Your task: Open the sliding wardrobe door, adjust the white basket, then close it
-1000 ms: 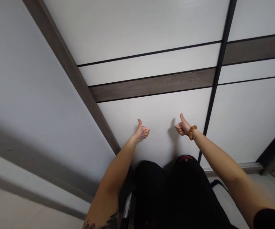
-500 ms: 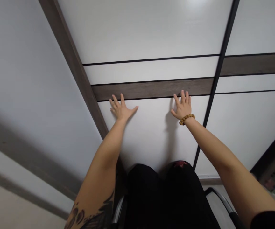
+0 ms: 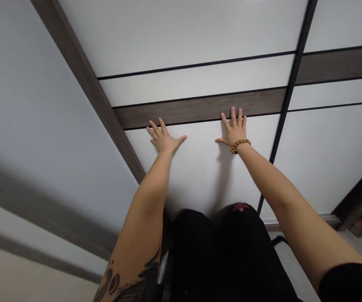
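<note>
A white panelled door (image 3: 196, 167) with a brown wood-grain band (image 3: 196, 110) and thin black strips fills the middle of the view. My left hand (image 3: 164, 139) lies against it with fingers spread, the fingertips at the lower edge of the band. To the right, my right hand (image 3: 235, 131) rests on the same door, its fingers also spread and reaching onto the band. A brown bead bracelet (image 3: 241, 145) circles my right wrist. Neither hand holds anything.
A brown frame post (image 3: 83, 79) runs down the door's left side, beside a pale wall (image 3: 42, 126). A black upright (image 3: 289, 90) parts it from a second white panel (image 3: 328, 155). My knees (image 3: 193, 235) are close to the door; a metal chair part (image 3: 162, 268) shows beside my leg.
The view has tilted and shifted slightly. My right hand appears a little higher on the band, with its thumb spread wider. My left hand stays against the door.
</note>
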A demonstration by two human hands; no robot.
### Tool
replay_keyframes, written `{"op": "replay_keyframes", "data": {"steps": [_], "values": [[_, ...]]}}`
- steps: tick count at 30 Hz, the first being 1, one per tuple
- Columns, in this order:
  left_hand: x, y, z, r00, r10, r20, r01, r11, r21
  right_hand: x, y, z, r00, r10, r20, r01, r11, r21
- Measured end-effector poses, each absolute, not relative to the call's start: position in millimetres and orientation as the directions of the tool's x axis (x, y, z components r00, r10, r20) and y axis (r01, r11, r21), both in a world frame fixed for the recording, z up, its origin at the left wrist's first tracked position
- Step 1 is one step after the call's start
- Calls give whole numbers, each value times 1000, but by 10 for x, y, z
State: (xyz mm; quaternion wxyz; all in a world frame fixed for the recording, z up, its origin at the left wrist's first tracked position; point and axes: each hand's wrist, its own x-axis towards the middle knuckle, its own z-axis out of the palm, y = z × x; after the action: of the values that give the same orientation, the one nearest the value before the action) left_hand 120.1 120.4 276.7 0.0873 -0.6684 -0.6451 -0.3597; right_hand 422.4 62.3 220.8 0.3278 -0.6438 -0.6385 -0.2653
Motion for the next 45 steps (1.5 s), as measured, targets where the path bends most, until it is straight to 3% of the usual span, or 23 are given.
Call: {"op": "replay_keyframes", "data": {"steps": [13,22,26,31,33,37,41,45], "values": [[619,1203,2568,152,743,652,965,-254,64,4426,552,2172,68,604,794,997,-7,-80],[724,1261,2449,198,725,660,936,-340,93,4245,517,2240,156,500,852,988,-72,-139],[707,1222,2449,244,689,683,899,-424,107,3644,596,2317,24,578,816,999,6,-34],[375,1226,2565,342,608,716,840,-539,57,3343,682,2253,31,613,789,999,2,-40],[200,1270,2620,254,587,768,860,-501,99,3393,681,2219,35,604,797,999,-8,-38],[-49,1454,2649,-46,609,792,840,-405,360,3494,630,2207,58,610,790,998,-42,-41],[-121,1655,2509,-36,774,632,758,-391,522,3565,554,2208,85,624,777,996,-46,-71],[-104,1774,2312,5,813,582,728,-402,555,3620,497,2182,79,584,808,992,35,-122]]}}
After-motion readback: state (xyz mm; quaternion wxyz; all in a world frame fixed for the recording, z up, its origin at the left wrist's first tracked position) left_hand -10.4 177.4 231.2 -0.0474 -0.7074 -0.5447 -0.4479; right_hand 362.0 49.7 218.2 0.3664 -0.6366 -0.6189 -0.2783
